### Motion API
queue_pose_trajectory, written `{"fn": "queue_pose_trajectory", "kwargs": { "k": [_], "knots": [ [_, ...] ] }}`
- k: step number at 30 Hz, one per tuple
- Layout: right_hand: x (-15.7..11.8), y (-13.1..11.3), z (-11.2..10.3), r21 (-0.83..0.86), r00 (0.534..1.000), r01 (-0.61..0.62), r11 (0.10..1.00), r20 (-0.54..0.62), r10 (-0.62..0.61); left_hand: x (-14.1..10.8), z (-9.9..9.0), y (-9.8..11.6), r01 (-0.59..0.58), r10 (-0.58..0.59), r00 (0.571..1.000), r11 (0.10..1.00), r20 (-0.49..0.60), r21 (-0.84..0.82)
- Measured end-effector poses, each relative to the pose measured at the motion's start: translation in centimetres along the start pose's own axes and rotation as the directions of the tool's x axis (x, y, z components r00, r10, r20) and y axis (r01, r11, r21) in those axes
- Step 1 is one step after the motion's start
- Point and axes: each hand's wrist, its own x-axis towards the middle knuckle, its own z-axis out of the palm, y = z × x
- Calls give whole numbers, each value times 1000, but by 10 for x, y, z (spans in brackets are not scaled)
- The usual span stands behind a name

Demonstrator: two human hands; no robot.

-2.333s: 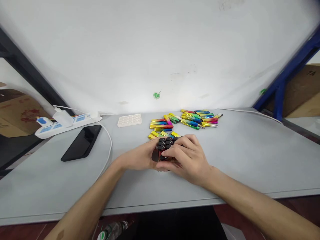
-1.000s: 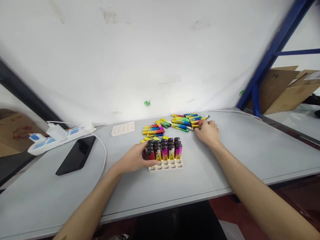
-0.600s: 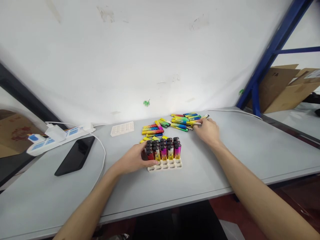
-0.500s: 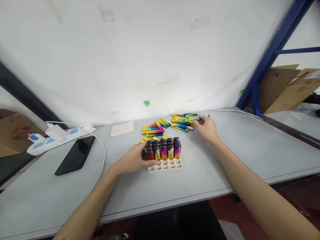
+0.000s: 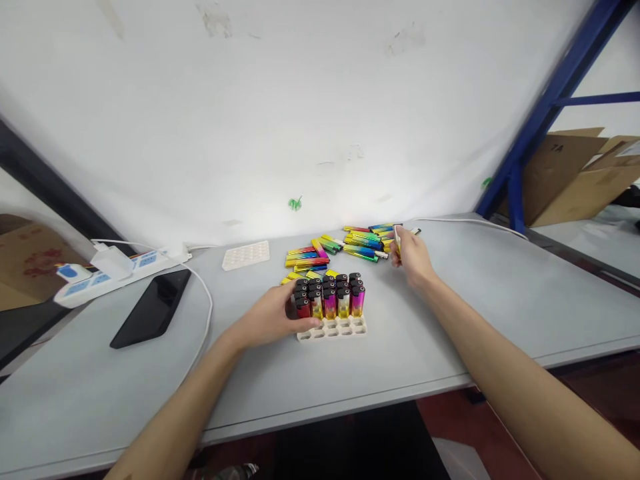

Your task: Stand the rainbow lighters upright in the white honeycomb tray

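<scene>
A white tray (image 5: 353, 329) with slots holds several upright lighters (image 5: 329, 303) with black tops; its front slots are bare. My left hand (image 5: 273, 315) grips the tray's left side, thumb along the front and fingers by the left lighters. My right hand (image 5: 411, 257) is at the right end of a pile of shiny lighters (image 5: 363, 241), closed on one lighter (image 5: 397, 239) tilted upright and partly hidden by the fingers. More coloured lighters (image 5: 306, 259) lie flat behind the tray.
A second white slotted tray (image 5: 246, 255) lies at the back left. On the left are a black phone (image 5: 151, 311), a power strip (image 5: 145, 262) and a white cable (image 5: 209, 310). Cardboard boxes (image 5: 575, 180) stand beyond the blue frame (image 5: 515, 193) at right.
My right hand has closed on a lighter from the pile and turned it upright. My left hand stays at the tray.
</scene>
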Motion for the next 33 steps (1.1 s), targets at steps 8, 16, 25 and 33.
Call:
{"fn": "queue_pose_trajectory", "kwargs": {
  "k": [8,16,25,33],
  "knots": [
    [-8,2,6,-86,985,44,995,170,-29,0,0,2,16,-16,1000,1000,-6,11],
    [-14,-2,9,-111,974,36,993,228,-10,0,0,3,2,-2,1000,1000,-5,23],
    [-16,-4,11,-50,968,-29,998,246,40,0,1,-1,10,-9,1000,999,-10,53],
    [-12,5,11,-36,963,-95,995,249,101,0,1,-2,10,-9,1000,999,-9,50]
  ]
}}
